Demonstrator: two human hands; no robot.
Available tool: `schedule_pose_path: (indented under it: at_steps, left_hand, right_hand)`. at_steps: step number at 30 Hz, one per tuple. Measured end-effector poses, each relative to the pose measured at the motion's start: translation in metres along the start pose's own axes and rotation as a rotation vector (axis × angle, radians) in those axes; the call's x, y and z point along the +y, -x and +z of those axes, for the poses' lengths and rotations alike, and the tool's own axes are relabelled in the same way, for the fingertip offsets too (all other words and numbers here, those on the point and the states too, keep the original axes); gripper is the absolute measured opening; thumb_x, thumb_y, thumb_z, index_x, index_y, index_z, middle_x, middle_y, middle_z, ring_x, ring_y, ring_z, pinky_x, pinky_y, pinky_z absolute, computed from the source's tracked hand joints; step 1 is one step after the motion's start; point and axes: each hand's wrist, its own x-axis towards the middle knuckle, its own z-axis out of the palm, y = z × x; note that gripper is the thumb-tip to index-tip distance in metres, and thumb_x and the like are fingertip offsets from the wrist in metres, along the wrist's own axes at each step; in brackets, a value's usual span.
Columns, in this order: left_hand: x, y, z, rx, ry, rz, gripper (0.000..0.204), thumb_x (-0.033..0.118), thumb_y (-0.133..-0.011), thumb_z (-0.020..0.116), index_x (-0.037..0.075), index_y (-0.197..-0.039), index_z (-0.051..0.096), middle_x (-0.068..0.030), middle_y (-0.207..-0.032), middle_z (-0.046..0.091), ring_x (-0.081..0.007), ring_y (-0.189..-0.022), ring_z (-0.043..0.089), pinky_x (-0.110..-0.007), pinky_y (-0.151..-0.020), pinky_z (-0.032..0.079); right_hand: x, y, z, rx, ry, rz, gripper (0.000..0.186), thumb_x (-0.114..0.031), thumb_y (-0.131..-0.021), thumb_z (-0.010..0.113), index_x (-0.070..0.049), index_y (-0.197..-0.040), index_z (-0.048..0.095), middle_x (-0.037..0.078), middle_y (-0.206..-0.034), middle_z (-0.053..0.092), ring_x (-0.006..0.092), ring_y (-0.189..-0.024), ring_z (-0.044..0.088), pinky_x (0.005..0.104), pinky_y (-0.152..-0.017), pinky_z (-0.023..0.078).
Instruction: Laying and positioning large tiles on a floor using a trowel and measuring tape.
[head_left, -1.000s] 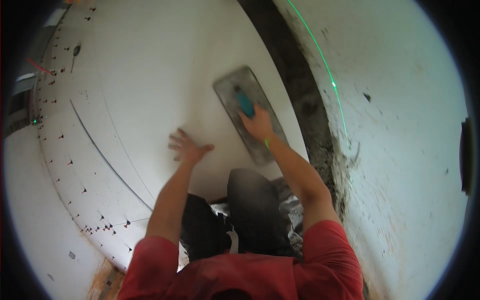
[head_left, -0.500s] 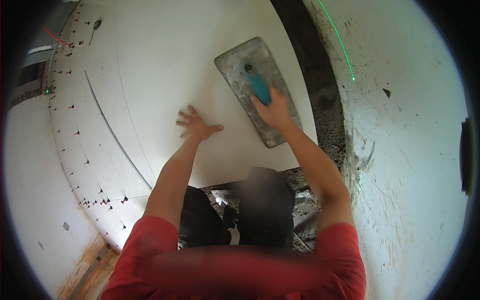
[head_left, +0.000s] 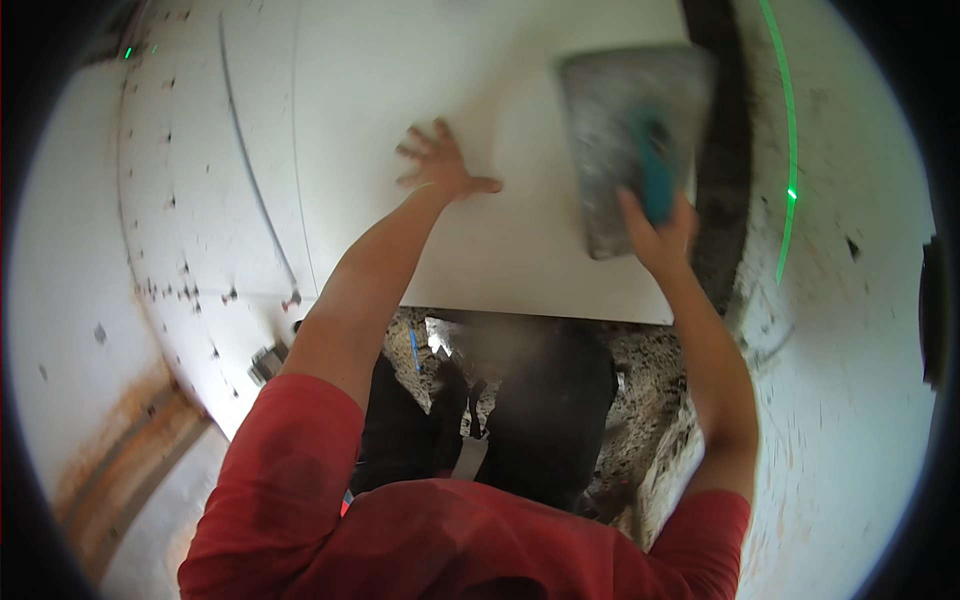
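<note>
Broad pale slab, grey float near its right edge

The largest piece is the pale slab (head_left: 530, 240), spread ahead of the person's knees with a dark, rough strip (head_left: 722, 130) along its right side. It looks stiff, flat and smooth, probably heavy and brittle. Bare skin may slide on that face, and the corners look the likeliest places to chip; support would be best spread wide.

Next comes the float (head_left: 600, 150), a rectangular grey plate, smeared and blurred, over the right part of the slab, with its upper right corner reaching across the edge above the strip. Whether its whole underside touches the slab cannot be told. It seems light and fairly rigid, easy for one hand, though a long plate could tip if pressed at one end.

The left hand (head_left: 440, 165) is spread on the slab to the left of the float, fingers fanned and thumb out, its grip holding nothing.

The right hand (head_left: 665, 235) has its grip closed around the float's near end, fingers wrapped and thumb along the left side.

Smallest is the blue-green handle (head_left: 655, 180), the sensible place to take hold; nearer its middle should balance better.
</note>
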Motion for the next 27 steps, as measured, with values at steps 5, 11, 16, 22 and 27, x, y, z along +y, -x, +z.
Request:
schedule_pose_path:
  at_steps: [5,11,16,22,27]
  left_hand:
    - [0.014,0.005,-0.026,0.053,0.010,0.065,0.168,0.073,-0.058,0.095,0.013,-0.172,-0.013,-0.0334,-0.174,-0.015,-0.0640,-0.158,-0.003,-0.089,-0.105,0.032]
    - [-0.042,0.018,0.022,0.256,-0.019,0.264,0.148,0.097,-0.069,0.065,0.010,-0.174,0.008,-0.0249,-0.179,-0.001,-0.0556,-0.162,-0.003,-0.088,-0.114,0.014]
    - [-0.200,0.014,0.088,0.573,0.032,0.333,0.112,0.081,-0.098,0.045,0.007,-0.173,0.008,-0.0148,-0.181,0.003,-0.0339,-0.167,-0.004,-0.057,-0.133,-0.004]
    - [-0.271,0.009,0.114,0.624,0.312,-0.149,0.108,0.078,-0.099,0.044,0.004,-0.172,0.015,-0.0185,-0.180,0.007,-0.0363,-0.167,-0.002,-0.056,-0.133,-0.004]
    - [-0.276,-0.007,0.100,0.647,0.393,-0.323,0.107,0.077,-0.099,0.043,0.003,-0.171,0.016,-0.0202,-0.179,0.011,-0.0370,-0.167,0.001,-0.058,-0.132,-0.003]
  right_hand:
    - [0.055,-0.037,0.032,-0.222,0.361,0.293,0.036,-0.027,-0.087,0.082,0.005,-0.095,0.066,0.029,-0.083,0.068,0.0447,-0.078,0.069,0.0465,-0.070,0.053]
    - [0.067,-0.040,0.076,-0.226,0.292,0.216,0.042,-0.032,-0.090,0.082,0.005,-0.102,0.067,0.024,-0.087,0.070,0.0379,-0.081,0.067,0.0480,-0.078,0.052]
    - [0.035,-0.029,0.100,-0.166,0.388,0.194,0.045,-0.031,-0.092,0.080,0.009,-0.104,0.063,0.027,-0.087,0.068,0.0366,-0.079,0.067,0.0488,-0.076,0.053]
    - [0.075,-0.014,0.066,-0.369,0.466,0.296,0.037,-0.023,-0.086,0.078,0.007,-0.100,0.063,0.019,-0.080,0.064,0.0299,-0.070,0.063,0.0469,-0.068,0.052]
    - [0.050,0.024,0.085,-0.346,0.442,0.325,0.027,-0.021,-0.088,0.082,-0.003,-0.088,0.061,0.004,-0.068,0.057,0.0171,-0.055,0.056,0.0373,-0.054,0.045]
